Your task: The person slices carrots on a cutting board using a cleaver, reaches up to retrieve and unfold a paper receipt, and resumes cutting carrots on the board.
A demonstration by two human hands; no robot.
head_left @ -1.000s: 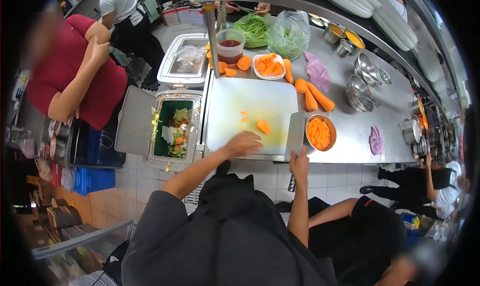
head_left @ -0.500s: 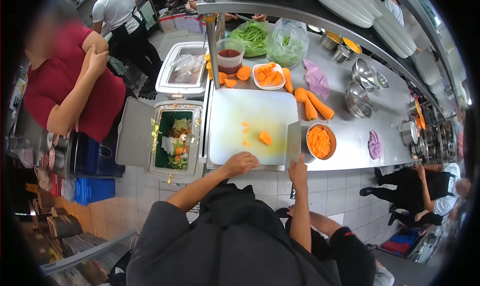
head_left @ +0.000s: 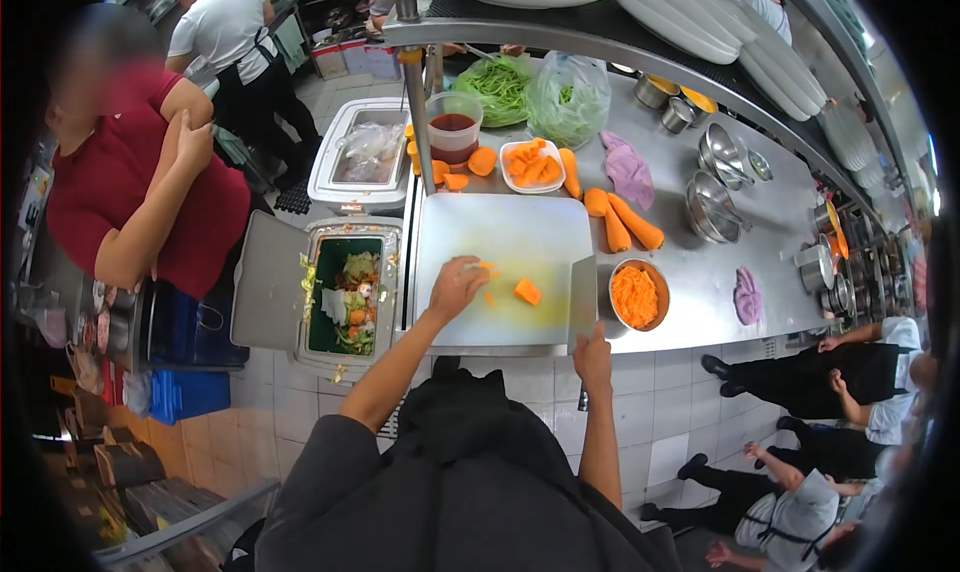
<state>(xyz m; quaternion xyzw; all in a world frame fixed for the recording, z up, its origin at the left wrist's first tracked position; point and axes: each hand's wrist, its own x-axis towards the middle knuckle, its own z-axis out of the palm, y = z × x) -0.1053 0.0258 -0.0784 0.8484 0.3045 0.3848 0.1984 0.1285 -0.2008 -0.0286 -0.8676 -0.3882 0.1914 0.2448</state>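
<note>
My left hand (head_left: 457,288) is over the left part of the white cutting board (head_left: 450,222), fingers stretched out with the tips at small carrot bits (head_left: 488,269). Right of it on the board lies an orange carrot chunk (head_left: 527,292). My right hand (head_left: 593,358) grips a cleaver (head_left: 582,307) by its handle. The broad blade points away from me, over the board's right edge. Beside the blade stands a metal bowl (head_left: 612,297) of cut carrot (head_left: 635,294).
Whole carrots (head_left: 635,222) and a white dish (head_left: 508,172) of carrot pieces lie behind the board. An open scrap bin (head_left: 393,282) stands to the left. A metal shelf (head_left: 560,34) overhangs the back. A person in red (head_left: 150,192) stands left; others are at right.
My left hand has moved forward from the board's near edge to the carrot bits, its fingers stretching out. My right hand still holds the cleaver. More people show at lower right.
</note>
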